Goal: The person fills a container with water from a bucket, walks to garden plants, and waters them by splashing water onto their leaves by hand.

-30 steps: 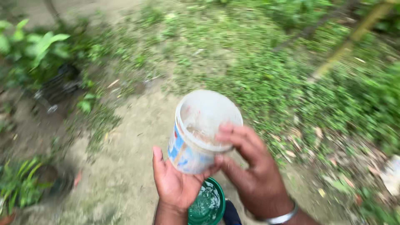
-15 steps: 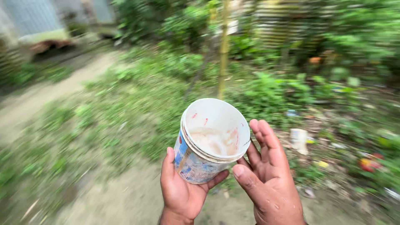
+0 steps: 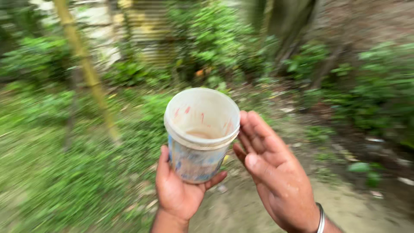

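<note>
White plastic tub (image 3: 200, 133), open at the top, sat at the centre of the frame, roughly upright with a slight tilt. We saw red streaks on its inner wall, a bit of brownish residue at the bottom, and a worn blue and white label on the outside. Our left hand (image 3: 177, 190), lower centre, cupped the tub from below, thumb up along its left side and fingers wrapped under the base, so it gripped the tub. Our right hand (image 3: 271, 172), just right of the tub, was spread flat with the palm facing left; its fingertips (image 3: 246, 125) lay at the rim on the right side, touching or almost touching, we could not tell which. It pinched nothing. A silver bangle (image 3: 320, 218) ringed the right wrist at the lower right. Behind the hands everything was blurred: green weeds and grass on the left, a slanted yellowish bamboo stem (image 3: 88, 73) in the upper left, a corrugated fence (image 3: 151, 30) at the top, and a bare dirt path (image 3: 353, 207) running to the lower right.
</note>
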